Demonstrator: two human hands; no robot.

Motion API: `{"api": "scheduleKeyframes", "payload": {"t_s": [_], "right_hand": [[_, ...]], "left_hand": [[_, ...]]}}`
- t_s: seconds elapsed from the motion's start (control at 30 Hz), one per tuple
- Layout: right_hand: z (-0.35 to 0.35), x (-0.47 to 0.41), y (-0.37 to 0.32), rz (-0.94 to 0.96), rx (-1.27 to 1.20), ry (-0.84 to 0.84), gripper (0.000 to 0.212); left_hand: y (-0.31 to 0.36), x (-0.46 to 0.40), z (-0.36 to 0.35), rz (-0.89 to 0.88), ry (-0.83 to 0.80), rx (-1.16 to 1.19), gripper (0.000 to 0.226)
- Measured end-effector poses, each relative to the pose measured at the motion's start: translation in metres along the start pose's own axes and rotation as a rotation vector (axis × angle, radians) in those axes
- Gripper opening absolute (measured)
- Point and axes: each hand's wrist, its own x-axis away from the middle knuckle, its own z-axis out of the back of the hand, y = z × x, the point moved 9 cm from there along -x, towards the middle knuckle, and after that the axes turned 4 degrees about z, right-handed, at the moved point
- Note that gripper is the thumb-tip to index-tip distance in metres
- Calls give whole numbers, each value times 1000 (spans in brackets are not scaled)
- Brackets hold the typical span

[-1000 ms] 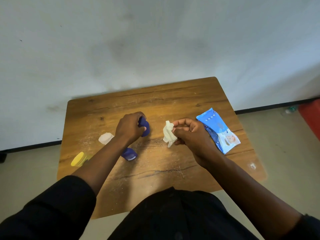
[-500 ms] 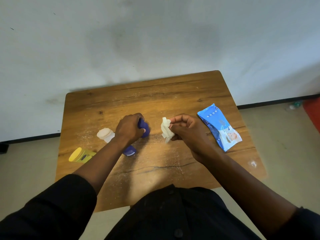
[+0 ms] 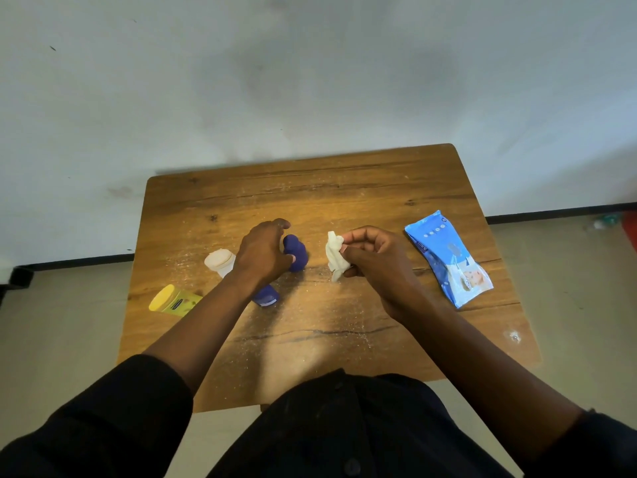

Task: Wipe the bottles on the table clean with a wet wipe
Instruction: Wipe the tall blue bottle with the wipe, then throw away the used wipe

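A dark blue bottle stands mid-table, and my left hand wraps it from the left, thumb on its front and fingers curling behind. A crumpled white wet wipe is pinched in my right hand, held a short way to the right of that bottle and apart from it. A second blue bottle lies partly hidden under my left wrist. Left of it stands a pale, white-capped bottle. At the table's left edge a yellow bottle lies on its side.
A blue pack of wet wipes lies on the right of the wooden table. White dust speckles the tabletop. A white wall rises right behind the table, and the floor shows on both sides.
My left fingers have loosened a little, so more of the dark blue bottle shows. My right hand still holds the wipe close by, about where it was.
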Motion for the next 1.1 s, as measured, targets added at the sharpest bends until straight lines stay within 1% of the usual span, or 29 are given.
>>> {"api": "scheduleKeyframes", "payload": {"t_s": [0.03, 0.1, 0.17, 0.2, 0.23, 0.27, 0.33, 0.4, 0.47, 0.57, 0.67, 0.8, 0.9, 1.0, 1.1], "right_hand": [[-1, -1, 0, -2, 5, -3, 14], [-4, -3, 0, -1, 8, -16, 15], [-9, -5, -2, 6, -1, -38, 14], [-12, -6, -5, 13, -12, -56, 14], [-16, -6, -7, 21, -26, -75, 13], [-22, -7, -10, 27, -40, -98, 13], [-36, -8, -16, 33, -84, -144, 13], [-56, -9, -22, 47, -122, -195, 13], [-79, -9, -28, 69, -123, -258, 11], [-129, -2, -34, 78, -113, -375, 10], [-185, 10, -41, 121, -64, -493, 14], [-267, 25, -39, 189, 57, -587, 11], [-333, 31, -35, 237, 164, -606, 8], [-398, 31, -29, 250, 258, -569, 10], [-450, 23, -20, 250, 325, -534, 10]], "left_hand": [[3, 4, 8, 5, 28, 21, 69], [10, 14, 28, 12, 121, 124, 60], [22, 30, 50, 15, 201, 318, 44], [30, 39, 59, 4, 201, 430, 37], [40, 47, 64, -23, 164, 520, 32], [49, 57, 67, -56, 100, 579, 31], [59, 79, 69, -102, -1, 621, 38], [48, 97, 73, -86, 21, 651, 46], [28, 110, 82, -32, 115, 704, 49], [-19, 131, 103, 80, 279, 765, 48], [-73, 155, 124, 177, 419, 824, 40], [-148, 187, 149, 281, 562, 929, 31], [-213, 201, 163, 346, 604, 986, 26], [-299, 204, 171, 436, 610, 1025, 26], [-384, 188, 171, 552, 611, 1055, 28]]}}
